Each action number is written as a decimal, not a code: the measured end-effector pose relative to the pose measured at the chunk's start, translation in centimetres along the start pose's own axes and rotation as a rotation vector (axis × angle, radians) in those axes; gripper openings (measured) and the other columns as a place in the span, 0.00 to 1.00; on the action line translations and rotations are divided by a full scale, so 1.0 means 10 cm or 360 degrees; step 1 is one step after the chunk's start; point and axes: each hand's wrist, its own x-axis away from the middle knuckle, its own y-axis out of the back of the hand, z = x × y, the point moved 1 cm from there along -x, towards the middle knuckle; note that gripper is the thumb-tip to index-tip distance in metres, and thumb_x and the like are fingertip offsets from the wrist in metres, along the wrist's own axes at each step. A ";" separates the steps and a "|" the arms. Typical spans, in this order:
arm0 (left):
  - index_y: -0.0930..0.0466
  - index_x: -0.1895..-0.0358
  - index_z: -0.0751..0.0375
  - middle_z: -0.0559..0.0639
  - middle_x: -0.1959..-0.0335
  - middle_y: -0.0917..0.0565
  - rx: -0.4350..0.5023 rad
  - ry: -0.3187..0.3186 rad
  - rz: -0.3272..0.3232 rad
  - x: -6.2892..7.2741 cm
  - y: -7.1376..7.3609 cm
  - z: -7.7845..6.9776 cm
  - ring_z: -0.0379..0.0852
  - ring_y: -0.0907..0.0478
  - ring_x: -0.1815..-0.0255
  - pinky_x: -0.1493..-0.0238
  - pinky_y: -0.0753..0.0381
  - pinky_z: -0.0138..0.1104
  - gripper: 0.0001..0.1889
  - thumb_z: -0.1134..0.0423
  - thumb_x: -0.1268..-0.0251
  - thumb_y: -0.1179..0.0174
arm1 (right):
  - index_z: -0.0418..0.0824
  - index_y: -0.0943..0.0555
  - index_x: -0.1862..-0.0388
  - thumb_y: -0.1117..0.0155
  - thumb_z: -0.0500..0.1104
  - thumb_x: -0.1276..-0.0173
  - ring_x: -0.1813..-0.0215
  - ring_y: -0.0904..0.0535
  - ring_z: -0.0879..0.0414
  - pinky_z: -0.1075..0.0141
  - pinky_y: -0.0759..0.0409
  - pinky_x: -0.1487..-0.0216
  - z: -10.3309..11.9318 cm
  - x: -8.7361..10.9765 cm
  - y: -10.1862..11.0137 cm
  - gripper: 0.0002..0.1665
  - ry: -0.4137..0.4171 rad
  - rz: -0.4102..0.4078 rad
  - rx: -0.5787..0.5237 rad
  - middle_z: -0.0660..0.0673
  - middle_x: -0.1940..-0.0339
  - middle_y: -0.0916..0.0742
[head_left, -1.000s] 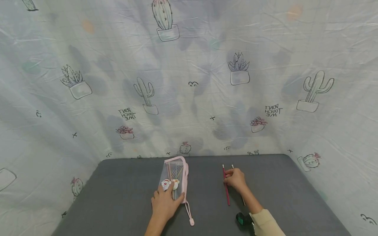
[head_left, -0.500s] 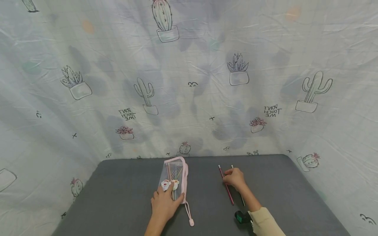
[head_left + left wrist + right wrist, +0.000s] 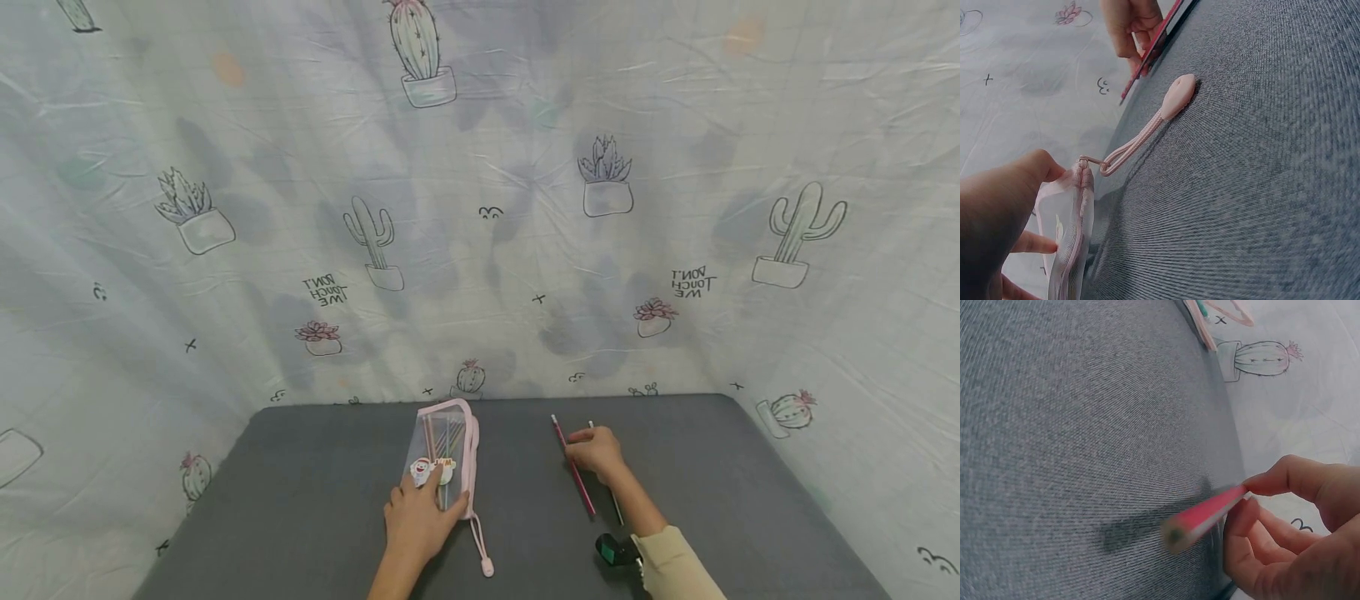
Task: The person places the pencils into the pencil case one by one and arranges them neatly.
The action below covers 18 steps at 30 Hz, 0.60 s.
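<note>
A see-through pencil case (image 3: 450,437) with pink edging and a sticker lies left of centre, several pencils inside it. My left hand (image 3: 420,517) rests on its near end, fingers spread over the top and thumb near the zip. From that zip a pink pull cord (image 3: 1141,134) trails onto the table. My right hand (image 3: 596,454) pinches a red pencil (image 3: 578,479) between thumb and fingertips. In the right wrist view, the pencil's blunt end points towards the camera, above its shadow. A second, dark pencil (image 3: 617,507) lies partly hidden beneath my right hand and forearm.
The grey tabletop (image 3: 300,500) reaches back to a pale hanging curtain (image 3: 487,250) printed with cacti. A black device (image 3: 615,550) with a green patch sits by the right sleeve (image 3: 675,562).
The red pencil has turned in my right hand: its white-tipped far end swung left, its near end right and slightly up. My left hand and the pencil case stayed put.
</note>
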 end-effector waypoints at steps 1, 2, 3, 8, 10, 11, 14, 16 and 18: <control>0.19 0.31 0.54 0.80 0.37 0.25 0.0001 0.0001 0.0000 0.00 0.00 0.00 0.75 0.24 0.46 0.49 0.25 0.68 0.39 0.31 0.38 0.36 | 0.20 0.16 0.50 0.33 0.28 0.42 0.75 0.20 0.60 0.64 0.16 0.68 0.00 0.00 0.00 0.20 -0.0007 0.0012 -0.0042 0.45 0.76 0.15; 0.19 0.31 0.54 0.80 0.37 0.25 0.0003 0.0003 0.0001 0.00 0.00 0.00 0.75 0.24 0.46 0.49 0.25 0.68 0.39 0.31 0.38 0.36 | 0.19 0.17 0.49 0.33 0.28 0.41 0.74 0.20 0.59 0.63 0.15 0.67 0.01 0.00 0.00 0.20 -0.0018 0.0030 -0.0086 0.44 0.75 0.15; 0.19 0.31 0.54 0.80 0.37 0.25 0.0004 0.0005 0.0004 0.00 0.00 0.00 0.75 0.24 0.46 0.49 0.25 0.68 0.39 0.31 0.38 0.36 | 0.18 0.17 0.48 0.33 0.27 0.40 0.73 0.19 0.58 0.62 0.14 0.65 0.01 0.01 0.00 0.21 -0.0030 0.0049 -0.0128 0.43 0.73 0.15; 0.19 0.30 0.53 0.79 0.37 0.26 0.0004 0.0012 0.0017 0.00 -0.01 0.00 0.75 0.24 0.45 0.48 0.26 0.68 0.39 0.32 0.38 0.36 | 0.17 0.21 0.44 0.33 0.26 0.36 0.63 0.14 0.52 0.54 0.11 0.56 0.02 0.01 0.00 0.22 -0.0066 0.0143 -0.0256 0.34 0.62 0.12; 0.19 0.30 0.53 0.79 0.37 0.25 0.0004 0.0012 0.0022 0.00 0.00 0.00 0.75 0.24 0.45 0.48 0.26 0.68 0.39 0.32 0.38 0.36 | 0.17 0.22 0.42 0.33 0.26 0.34 0.61 0.12 0.51 0.53 0.11 0.55 0.01 0.00 0.00 0.22 -0.0078 0.0174 -0.0279 0.33 0.60 0.12; 0.19 0.30 0.53 0.79 0.37 0.25 0.0004 0.0011 0.0023 0.00 0.00 0.00 0.75 0.24 0.45 0.48 0.26 0.68 0.39 0.32 0.38 0.36 | 0.17 0.22 0.42 0.33 0.26 0.34 0.61 0.12 0.51 0.53 0.11 0.55 0.00 0.00 0.00 0.23 -0.0086 0.0188 -0.0297 0.33 0.59 0.12; 0.19 0.30 0.53 0.79 0.38 0.25 0.0005 0.0009 0.0020 0.00 0.00 0.00 0.75 0.24 0.45 0.49 0.26 0.68 0.39 0.32 0.38 0.36 | 0.17 0.24 0.38 0.34 0.26 0.32 0.63 0.13 0.54 0.56 0.11 0.57 0.00 0.01 0.00 0.24 -0.0092 0.0240 -0.0345 0.35 0.59 0.12; 0.19 0.31 0.53 0.79 0.38 0.25 0.0002 0.0005 0.0015 0.00 0.00 0.00 0.75 0.24 0.46 0.49 0.25 0.68 0.39 0.32 0.38 0.36 | 0.18 0.24 0.36 0.34 0.26 0.32 0.65 0.13 0.56 0.58 0.11 0.59 -0.01 0.01 -0.01 0.26 -0.0091 0.0266 -0.0381 0.36 0.61 0.12; 0.19 0.31 0.53 0.79 0.38 0.25 0.0000 0.0001 0.0013 0.00 0.00 0.00 0.75 0.24 0.46 0.50 0.25 0.68 0.39 0.32 0.38 0.36 | 0.19 0.25 0.34 0.34 0.26 0.32 0.66 0.13 0.57 0.59 0.11 0.60 -0.01 0.02 -0.02 0.27 -0.0078 0.0292 -0.0397 0.38 0.62 0.11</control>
